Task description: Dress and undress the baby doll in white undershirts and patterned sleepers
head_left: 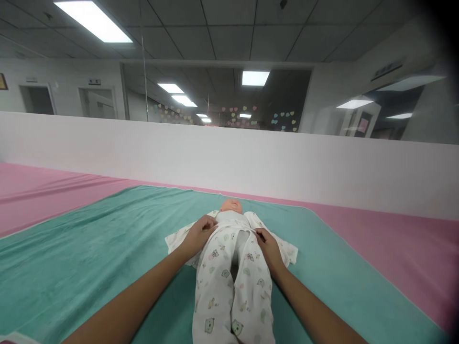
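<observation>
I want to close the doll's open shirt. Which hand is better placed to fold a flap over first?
Probably the left hand: it already grips the shirt flap at the doll's chest. The right hand sits lower, at the trousers' waist.

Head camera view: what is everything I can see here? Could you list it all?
baby doll: one, pale head, lying on its back on the towel
printed clothes: one set, white with small animal prints, on the doll
towel: one, teal, spread over the pink surface
pink surface: one, under the towel
partition: one, white, behind the doll
ceiling lights: several, white, overhead
left hand: one, gripping the clothes at the doll's waist
right hand: one, gripping the clothes opposite
</observation>
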Available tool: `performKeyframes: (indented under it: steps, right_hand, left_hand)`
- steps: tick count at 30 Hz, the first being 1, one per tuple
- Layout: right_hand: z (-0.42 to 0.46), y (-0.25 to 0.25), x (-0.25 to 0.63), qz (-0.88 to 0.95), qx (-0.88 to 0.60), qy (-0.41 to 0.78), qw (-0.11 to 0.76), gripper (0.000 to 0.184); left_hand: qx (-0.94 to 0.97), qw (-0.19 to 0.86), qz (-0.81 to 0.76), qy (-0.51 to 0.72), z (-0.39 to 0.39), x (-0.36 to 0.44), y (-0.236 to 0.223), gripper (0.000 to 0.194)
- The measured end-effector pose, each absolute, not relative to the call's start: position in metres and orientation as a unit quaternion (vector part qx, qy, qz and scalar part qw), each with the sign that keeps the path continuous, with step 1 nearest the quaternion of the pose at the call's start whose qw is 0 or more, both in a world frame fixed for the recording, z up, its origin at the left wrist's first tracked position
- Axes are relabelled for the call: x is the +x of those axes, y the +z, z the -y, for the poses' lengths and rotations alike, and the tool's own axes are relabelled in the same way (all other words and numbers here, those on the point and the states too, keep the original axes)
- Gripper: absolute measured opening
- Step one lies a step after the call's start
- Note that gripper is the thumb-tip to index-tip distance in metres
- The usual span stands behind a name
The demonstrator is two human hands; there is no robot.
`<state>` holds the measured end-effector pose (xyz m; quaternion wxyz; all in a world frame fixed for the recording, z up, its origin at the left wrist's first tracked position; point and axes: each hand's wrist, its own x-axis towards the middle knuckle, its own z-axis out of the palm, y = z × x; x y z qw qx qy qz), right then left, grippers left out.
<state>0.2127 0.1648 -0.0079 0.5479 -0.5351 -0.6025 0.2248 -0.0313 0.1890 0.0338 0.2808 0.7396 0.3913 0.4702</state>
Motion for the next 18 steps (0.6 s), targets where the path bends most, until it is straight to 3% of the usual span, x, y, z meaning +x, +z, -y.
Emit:
performKeyframes:
  steps: [18]
  right_hand:
    - [-0.179, -0.008, 0.208, 0.686, -0.482, 0.065, 0.541, 0.03]
  left_hand:
    - [0.834, 0.07, -0.445, 0.317, -0.198, -0.022, 0.039, 0.028]
